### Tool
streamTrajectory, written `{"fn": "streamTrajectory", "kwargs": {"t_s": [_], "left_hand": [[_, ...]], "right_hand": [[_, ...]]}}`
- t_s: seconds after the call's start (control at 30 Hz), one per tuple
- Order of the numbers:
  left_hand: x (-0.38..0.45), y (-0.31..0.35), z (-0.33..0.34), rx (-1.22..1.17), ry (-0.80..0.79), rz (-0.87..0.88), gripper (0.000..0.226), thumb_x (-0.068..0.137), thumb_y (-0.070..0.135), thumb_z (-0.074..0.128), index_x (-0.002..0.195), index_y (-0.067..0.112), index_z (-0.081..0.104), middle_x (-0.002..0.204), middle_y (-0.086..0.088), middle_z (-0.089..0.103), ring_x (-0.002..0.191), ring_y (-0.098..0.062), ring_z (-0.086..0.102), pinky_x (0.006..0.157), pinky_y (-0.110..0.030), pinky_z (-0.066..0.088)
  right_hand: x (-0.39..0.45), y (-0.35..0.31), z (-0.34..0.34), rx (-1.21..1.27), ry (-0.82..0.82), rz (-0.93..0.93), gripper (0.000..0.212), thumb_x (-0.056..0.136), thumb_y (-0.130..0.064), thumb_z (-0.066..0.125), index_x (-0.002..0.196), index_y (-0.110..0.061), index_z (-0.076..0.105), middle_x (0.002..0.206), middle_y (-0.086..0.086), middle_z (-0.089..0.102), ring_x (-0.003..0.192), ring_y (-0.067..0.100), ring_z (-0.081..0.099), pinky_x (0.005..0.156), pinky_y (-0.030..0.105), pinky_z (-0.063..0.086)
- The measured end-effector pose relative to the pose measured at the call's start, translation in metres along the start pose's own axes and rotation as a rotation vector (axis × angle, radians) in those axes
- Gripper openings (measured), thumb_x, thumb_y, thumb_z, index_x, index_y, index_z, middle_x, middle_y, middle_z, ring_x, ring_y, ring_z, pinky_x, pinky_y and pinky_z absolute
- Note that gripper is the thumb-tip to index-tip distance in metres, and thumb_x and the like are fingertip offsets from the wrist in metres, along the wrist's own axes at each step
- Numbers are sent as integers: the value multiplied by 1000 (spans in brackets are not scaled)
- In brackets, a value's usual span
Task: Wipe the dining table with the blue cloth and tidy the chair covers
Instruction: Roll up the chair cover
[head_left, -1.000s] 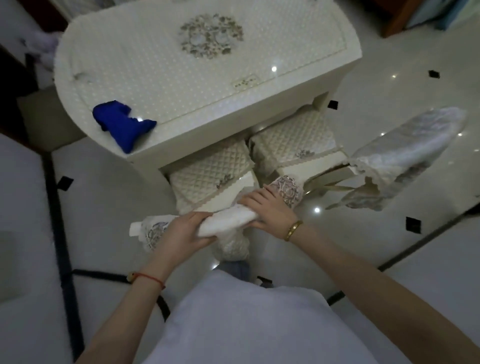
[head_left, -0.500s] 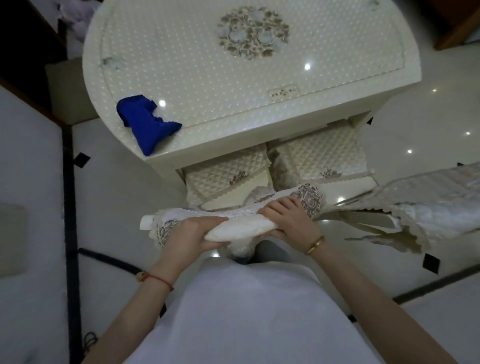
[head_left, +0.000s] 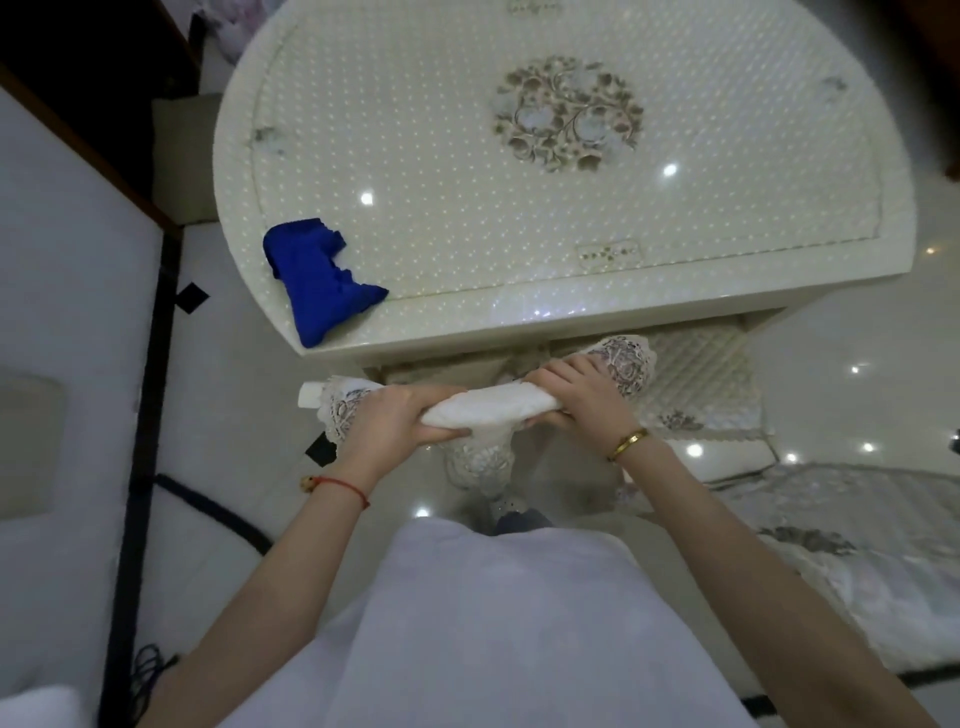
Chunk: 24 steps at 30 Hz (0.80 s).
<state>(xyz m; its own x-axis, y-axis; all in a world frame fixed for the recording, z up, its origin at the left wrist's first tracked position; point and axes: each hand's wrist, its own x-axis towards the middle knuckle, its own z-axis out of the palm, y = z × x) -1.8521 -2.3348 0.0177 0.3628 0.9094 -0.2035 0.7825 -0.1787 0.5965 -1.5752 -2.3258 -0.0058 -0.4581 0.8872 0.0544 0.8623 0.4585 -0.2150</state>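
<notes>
A white lace chair cover (head_left: 491, 410) lies over a chair's top rail just in front of me. My left hand (head_left: 400, 423) grips its left part and my right hand (head_left: 579, 397) grips its right part. The crumpled blue cloth (head_left: 317, 278) sits on the near left edge of the cream dining table (head_left: 467, 171), apart from both hands. A chair with a quilted seat cover (head_left: 701, 369) is tucked under the table's near side, partly hidden by my right hand.
Another covered chair (head_left: 852, 530) stands at my right, close to my right arm. A white panel with dark edging (head_left: 78, 364) runs along the left. Glossy floor tiles (head_left: 852, 332) lie to the right of the table.
The view has swung so the table sits higher and more centred. Both hands keep hold of the lace cover and have closed in on the table's near edge. The chair at right sits lower in view.
</notes>
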Motion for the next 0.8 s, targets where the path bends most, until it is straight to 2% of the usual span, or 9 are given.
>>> {"fn": "streamTrajectory", "kwargs": {"t_s": [0.17,0.37,0.53,0.63,0.73,0.8], "left_hand": [[27,1,-12,-33,14,-28,52,72,61,71,121,46,61,111,19,71,102,-3,65,84,-32,54],[38,6,-21,-42,10,-33,49,71,59,74,118,48,63,107,21,72,96,2,62,79,-23,48],[34,9,-20,-59,-10,-10,61,65,76,61,119,49,61,108,21,71,98,0,63,74,-18,43],[29,14,-17,-20,-27,25,69,64,80,57,123,45,60,113,18,70,100,0,61,71,-15,40],[19,17,-10,93,19,89,67,76,60,67,134,29,56,123,5,67,112,-15,61,85,-28,48],[8,23,-4,142,99,172,62,82,48,68,134,17,56,125,-4,65,115,-21,60,96,-34,48]], "right_hand": [[29,17,-4,29,-24,-13,52,80,-63,46,109,-23,61,100,-1,62,88,25,55,84,33,27],[39,22,-10,30,-113,19,56,83,-64,36,118,-25,57,112,-3,60,100,24,50,93,37,30],[32,16,-9,103,-96,103,56,81,-64,38,117,-26,56,112,-3,59,104,24,48,97,39,33],[16,6,-6,155,-16,215,58,82,-59,41,126,-23,53,121,1,57,117,27,45,109,42,29],[-18,-14,-2,173,147,358,57,88,-44,47,137,-15,46,138,8,48,132,29,36,117,39,23],[-49,-31,-2,236,217,493,55,89,-35,55,139,-15,43,141,8,44,133,27,35,116,40,26]]}}
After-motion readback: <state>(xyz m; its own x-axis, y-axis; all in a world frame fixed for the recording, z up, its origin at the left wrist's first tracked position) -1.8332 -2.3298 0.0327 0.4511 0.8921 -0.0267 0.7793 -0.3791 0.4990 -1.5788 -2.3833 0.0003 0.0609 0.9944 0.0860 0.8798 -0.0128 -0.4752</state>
